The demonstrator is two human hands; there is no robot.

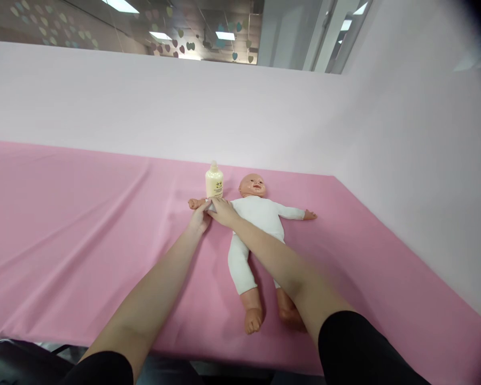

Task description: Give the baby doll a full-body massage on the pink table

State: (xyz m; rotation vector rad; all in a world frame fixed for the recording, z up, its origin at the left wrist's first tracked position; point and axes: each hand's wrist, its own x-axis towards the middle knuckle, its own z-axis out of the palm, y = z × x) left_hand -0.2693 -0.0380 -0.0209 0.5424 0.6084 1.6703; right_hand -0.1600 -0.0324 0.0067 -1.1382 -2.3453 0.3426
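A baby doll (262, 214) with a white cloth body lies on its back, head toward the wall and arms spread. Both of my hands are at its outstretched arm on the left side of the view. My left hand (201, 217) curls around that arm near the wrist, thumb on top. Close against it, my right hand (223, 212) grips the same arm nearer the shoulder, its fingers over the sleeve. The doll's small hand (195, 203) sticks out past my fingers. Just behind my hands stands a pump bottle (214, 183) of pale yellow liquid, upright.
A pink sheet (84, 240) with some creases covers the table. White walls (164, 107) rise at the back and right. Above the back wall is a window (208, 32) showing heart-shaped decorations and ceiling lights. My right forearm crosses over the doll's lower body.
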